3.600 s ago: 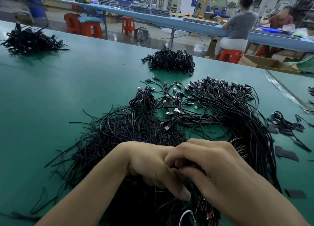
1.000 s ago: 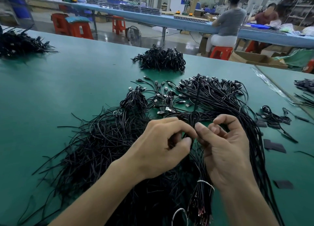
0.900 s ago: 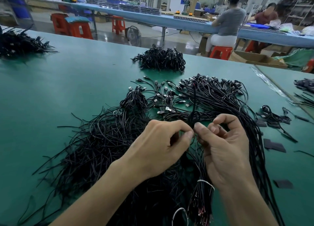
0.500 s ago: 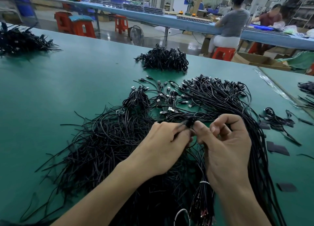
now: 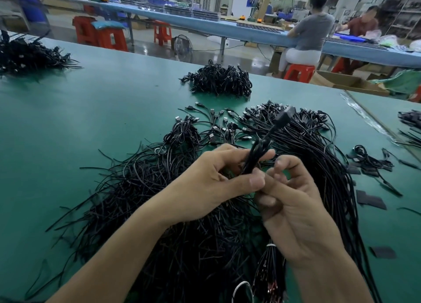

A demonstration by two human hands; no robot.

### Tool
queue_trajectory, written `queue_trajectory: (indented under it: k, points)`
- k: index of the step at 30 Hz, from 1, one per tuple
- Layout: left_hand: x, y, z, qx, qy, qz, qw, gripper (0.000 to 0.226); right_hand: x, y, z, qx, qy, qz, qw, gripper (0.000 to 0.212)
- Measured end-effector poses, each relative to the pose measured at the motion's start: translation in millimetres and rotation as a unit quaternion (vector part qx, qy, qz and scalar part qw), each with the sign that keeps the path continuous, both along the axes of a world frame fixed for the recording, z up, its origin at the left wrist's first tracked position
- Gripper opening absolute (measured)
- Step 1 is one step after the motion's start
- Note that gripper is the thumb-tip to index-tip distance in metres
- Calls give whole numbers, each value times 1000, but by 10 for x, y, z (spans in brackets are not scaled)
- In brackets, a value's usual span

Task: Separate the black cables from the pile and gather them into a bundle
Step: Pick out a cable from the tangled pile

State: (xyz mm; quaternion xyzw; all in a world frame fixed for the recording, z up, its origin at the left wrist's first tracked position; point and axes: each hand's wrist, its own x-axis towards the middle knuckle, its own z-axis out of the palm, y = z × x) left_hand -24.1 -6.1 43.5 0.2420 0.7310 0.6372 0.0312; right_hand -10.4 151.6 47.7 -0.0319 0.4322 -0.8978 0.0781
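Note:
A big loose pile of black cables [image 5: 145, 188] covers the green table [image 5: 91, 111] in front of me, its plug ends [image 5: 216, 129] fanned out at the far side. My left hand [image 5: 211, 184] grips a thin bundle of black cables [image 5: 268, 138] between thumb and fingers; the blurred bundle sticks up and away to the right. My right hand [image 5: 293, 209] is right beside it, fingers curled on the bundle's lower part just under my left thumb. Below my right hand the bundle continues, tied with a white band [image 5: 270, 246].
Finished heaps of black cables lie at the back centre [image 5: 218, 79], far left [image 5: 25, 54] and right edge [image 5: 410, 120]. Black strips [image 5: 371, 201] and a small coil [image 5: 369, 159] lie to the right. Two people sit at a blue bench [image 5: 227, 32] behind.
Both hands rose from the pile and came apart a little. The short dark end pinched between them is now a longer bundle swung up and to the right in my left hand.

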Motion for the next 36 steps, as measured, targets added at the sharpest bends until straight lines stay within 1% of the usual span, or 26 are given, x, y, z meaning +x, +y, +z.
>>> queue_trajectory:
  k: [3,7,9,10,12,15,17,19,20,22,24,25,27,28,31,32,33,34,36]
  points:
    - [-6,-62,-41,-91,104,55,989,28,-24,13,-15,-35,-76,19,996,36]
    - [-9,-35,-61,-138,207,80,965,29,-40,51,-33,-67,-148,22,986,45]
    - [-22,-40,-63,-141,231,95,958,28,-34,62,-46,-99,-165,37,981,47]
    - [-25,-41,-64,-130,230,108,958,27,-33,57,-50,-104,-163,44,980,46]
    - [-29,-32,-72,-93,210,136,964,23,-41,46,-45,-69,-147,42,986,39]
    - [-82,-41,-116,-48,155,195,967,18,-87,57,-40,-28,-127,36,991,38]
    - [-184,-102,-184,-21,99,281,954,18,-102,88,-42,-21,-122,45,991,44]
    - [-353,-189,-266,-3,36,353,935,10,-116,128,-55,-6,-116,35,993,52]
    - [-447,-232,-296,-8,15,379,925,10,-121,142,-59,0,-112,29,993,52]
    - [-645,-317,-339,-38,-7,413,910,12,-125,158,-69,3,-99,28,995,43]
    - [-829,-381,-353,-82,-10,437,896,30,-114,163,-74,8,-82,31,996,27]
    - [-915,-413,-369,-102,-8,449,888,36,-111,168,-81,21,-72,34,997,21]
    - [-1033,-463,-390,-145,-9,469,871,36,-102,185,-81,71,-55,31,995,13]
    - [-1068,-483,-404,-156,-20,474,866,37,-99,199,-83,110,-50,17,992,16]
    - [-1110,-524,-455,-160,-67,471,865,45,-117,283,-118,241,-45,-71,967,45]
    - [-1105,-523,-467,-163,-76,471,864,47,-130,316,-133,286,-36,-106,952,52]
    - [-1092,-512,-474,-167,-77,474,861,46,-149,349,-156,334,-22,-136,932,54]
    - [-1065,-495,-478,-167,-69,479,859,44,-170,374,-188,390,-6,-162,906,51]
    - [-976,-424,-454,-149,-36,486,860,32,-230,404,-289,517,32,-194,833,37]
